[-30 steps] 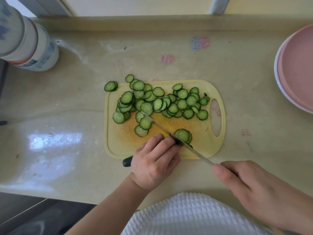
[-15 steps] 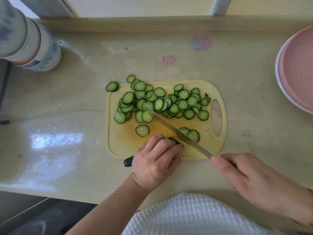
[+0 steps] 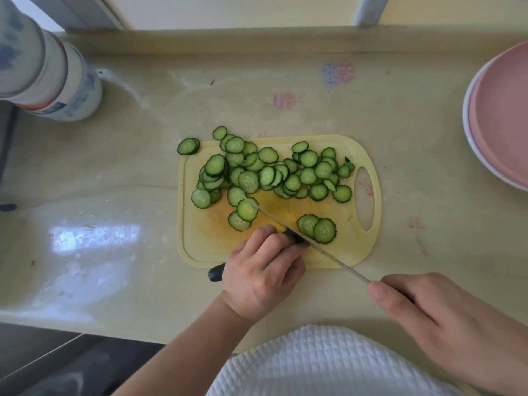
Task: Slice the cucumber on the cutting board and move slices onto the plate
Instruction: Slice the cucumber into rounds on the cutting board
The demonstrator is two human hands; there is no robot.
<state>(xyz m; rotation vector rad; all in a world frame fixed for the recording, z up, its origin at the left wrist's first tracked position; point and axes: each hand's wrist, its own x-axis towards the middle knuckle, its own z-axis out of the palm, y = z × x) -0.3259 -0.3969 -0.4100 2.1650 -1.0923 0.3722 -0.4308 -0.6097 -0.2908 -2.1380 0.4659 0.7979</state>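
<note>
Head view: left hand (image 3: 261, 277) curled down on the dark green cucumber stub (image 3: 295, 238), pinning it near the front edge of the pale yellow plastic cutting board (image 3: 200, 247); its tail end pokes out behind the hand. Right hand (image 3: 445, 318), grip clamped round the handle, lays the thin steel knife (image 3: 320, 247) diagonally at the fingertips, so cuts likely stay thin. Round cucumber slices (image 3: 268, 174) piled at the far side, a few spilled onto the beige table (image 3: 285, 81). Pink round plate (image 3: 500, 115) at right, no slices visible on it.

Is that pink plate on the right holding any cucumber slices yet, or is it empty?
Empty, as far as visible: the round pink plate shows a bare surface, though part is cut off by the frame. The green cucumber slices lie around the yellow plastic cutting board.
</note>
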